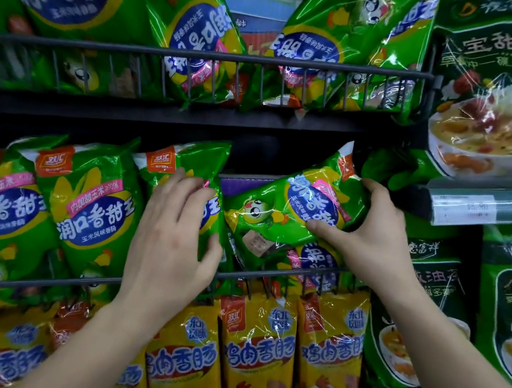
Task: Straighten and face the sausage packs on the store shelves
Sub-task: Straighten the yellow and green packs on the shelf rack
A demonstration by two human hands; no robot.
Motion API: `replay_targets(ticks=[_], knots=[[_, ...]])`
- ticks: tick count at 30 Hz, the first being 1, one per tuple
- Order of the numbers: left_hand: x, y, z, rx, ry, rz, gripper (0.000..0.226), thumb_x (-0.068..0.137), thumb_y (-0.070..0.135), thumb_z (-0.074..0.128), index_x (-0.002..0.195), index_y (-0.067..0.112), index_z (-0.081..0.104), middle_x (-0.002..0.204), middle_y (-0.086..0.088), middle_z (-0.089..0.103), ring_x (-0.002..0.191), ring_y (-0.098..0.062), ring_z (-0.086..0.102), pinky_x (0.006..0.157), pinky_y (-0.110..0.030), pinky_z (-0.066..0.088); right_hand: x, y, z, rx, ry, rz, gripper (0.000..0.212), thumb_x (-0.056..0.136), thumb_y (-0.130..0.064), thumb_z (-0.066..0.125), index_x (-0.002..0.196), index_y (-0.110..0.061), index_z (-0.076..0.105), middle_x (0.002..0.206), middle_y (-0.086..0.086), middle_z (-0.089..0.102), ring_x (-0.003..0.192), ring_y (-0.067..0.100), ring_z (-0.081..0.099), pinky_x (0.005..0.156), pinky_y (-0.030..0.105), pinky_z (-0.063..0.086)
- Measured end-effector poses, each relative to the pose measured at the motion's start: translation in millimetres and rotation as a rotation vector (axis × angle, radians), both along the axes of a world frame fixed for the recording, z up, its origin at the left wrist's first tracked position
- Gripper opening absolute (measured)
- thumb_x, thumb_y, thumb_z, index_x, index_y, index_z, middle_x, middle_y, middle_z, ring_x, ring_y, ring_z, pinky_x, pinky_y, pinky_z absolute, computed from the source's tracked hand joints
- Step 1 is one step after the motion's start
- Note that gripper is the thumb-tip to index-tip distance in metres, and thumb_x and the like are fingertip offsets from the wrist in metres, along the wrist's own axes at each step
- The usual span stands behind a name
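Note:
Green corn-sausage packs fill the middle shelf. My left hand (174,238) lies with spread fingers on an upright green pack (187,165), its thumb hooked round the pack's right edge. My right hand (370,231) grips a tilted green pack (281,210) that lies almost sideways, thumb on its front and fingers round its upper right edge. Another crooked green pack (314,257) sits below it behind the wire rail. Two upright green packs (90,204) stand to the left.
A black wire rail (270,275) fronts the middle shelf. The top shelf holds tumbled, upside-down green packs (197,36). Yellow chicken-sausage packs (260,350) stand on the lower shelf. Dark green tea-cereal bags (496,88) and a price strip (464,208) are on the right.

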State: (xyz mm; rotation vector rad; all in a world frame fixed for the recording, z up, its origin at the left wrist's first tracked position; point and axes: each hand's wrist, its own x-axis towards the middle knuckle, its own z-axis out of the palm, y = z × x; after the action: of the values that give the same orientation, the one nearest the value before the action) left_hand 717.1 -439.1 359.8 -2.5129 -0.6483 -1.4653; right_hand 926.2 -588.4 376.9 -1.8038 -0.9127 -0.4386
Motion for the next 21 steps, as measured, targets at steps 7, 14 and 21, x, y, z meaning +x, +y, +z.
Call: replay_targets(ticks=[7, 14, 21], knots=[[25.9, -27.0, 18.7, -0.058, -0.005, -0.209, 0.068, 0.085, 0.024, 0.070, 0.145, 0.013, 0.040, 0.148, 0.000, 0.040, 0.143, -0.013, 0.030, 0.118, -0.031, 0.028, -5.0, 2.9, 1.7, 0.142, -0.128, 0.105, 0.104, 0.063, -0.041, 0.090, 0.148, -0.023, 0.032, 0.138, -0.010, 0.043, 0.133, 0.016, 0.031, 0.105, 0.029, 0.033], [53.0, -28.6, 47.6, -0.449, 0.107, -0.294, 0.102, 0.073, 0.041, 0.083, 0.153, 0.029, 0.019, 0.146, 0.013, 0.041, 0.123, 0.000, 0.048, 0.094, -0.009, 0.036, -6.9, 1.2, -2.0, 0.243, -0.306, 0.250, 0.098, 0.068, -0.038, 0.087, 0.147, -0.026, 0.032, 0.126, -0.023, 0.033, 0.129, 0.007, 0.040, 0.109, 0.036, 0.042], [53.9, -29.5, 62.1, -0.586, 0.121, -0.375, 0.062, 0.069, 0.027, 0.088, 0.115, 0.039, 0.048, 0.106, 0.019, 0.066, 0.092, 0.004, 0.065, 0.082, -0.023, 0.056, -0.4, 1.2, 5.5, 0.259, -0.453, 0.374, 0.094, 0.071, -0.032, 0.086, 0.148, -0.023, 0.033, 0.124, -0.023, 0.030, 0.120, 0.009, 0.047, 0.086, 0.037, 0.055]])
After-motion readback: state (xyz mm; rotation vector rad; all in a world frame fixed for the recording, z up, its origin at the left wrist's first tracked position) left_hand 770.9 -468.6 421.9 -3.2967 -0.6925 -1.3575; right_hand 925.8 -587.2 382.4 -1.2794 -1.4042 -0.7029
